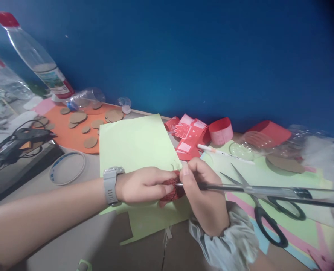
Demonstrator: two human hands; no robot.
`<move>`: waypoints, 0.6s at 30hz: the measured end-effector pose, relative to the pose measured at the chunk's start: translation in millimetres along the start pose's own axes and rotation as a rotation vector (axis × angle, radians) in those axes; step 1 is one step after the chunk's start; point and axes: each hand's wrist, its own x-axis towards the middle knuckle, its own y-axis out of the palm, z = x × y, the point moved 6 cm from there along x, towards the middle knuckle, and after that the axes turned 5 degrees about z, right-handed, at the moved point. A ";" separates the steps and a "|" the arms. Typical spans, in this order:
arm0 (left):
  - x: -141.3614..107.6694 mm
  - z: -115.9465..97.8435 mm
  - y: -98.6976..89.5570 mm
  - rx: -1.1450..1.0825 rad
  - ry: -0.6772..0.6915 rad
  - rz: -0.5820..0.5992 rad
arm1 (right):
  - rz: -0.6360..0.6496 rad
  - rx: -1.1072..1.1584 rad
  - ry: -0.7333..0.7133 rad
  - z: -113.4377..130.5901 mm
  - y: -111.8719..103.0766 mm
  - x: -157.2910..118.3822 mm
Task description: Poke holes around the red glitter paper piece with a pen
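Note:
My left hand (147,185), with a grey watch (112,186) at the wrist, is closed around a small red, dark-patterned piece (171,192). Its exact kind is partly hidden by the fingers. My right hand (205,192) pinches a long, slim black-and-clear pen (257,191). The pen's metallic tip meets or nearly meets the red piece; I cannot tell which. A pale scrunchie (234,233) circles my right wrist. Beneath both hands lies a light green paper sheet (133,143). Open scissors (257,203) with black handles rest just right of my right hand, partly behind the pen.
Cardboard discs (78,117) lie on orange paper (62,131) at the left, near a tall bottle (46,66) with a red cap. A tape roll (67,184) is below. Red paper strips (192,135) and a white marker (226,154) sit behind my hands. A blue wall (183,56) closes the back.

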 end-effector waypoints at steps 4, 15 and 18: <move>0.1 -0.2 0.0 0.011 0.004 0.005 | -0.004 0.003 -0.008 -0.2 -0.5 -0.1; -1.0 0.3 1.1 0.019 -0.005 0.001 | 0.000 -0.012 -0.008 -1.8 0.0 -0.6; -1.0 1.1 1.0 0.020 -0.004 0.003 | -0.004 -0.026 -0.017 -1.1 -0.2 -0.9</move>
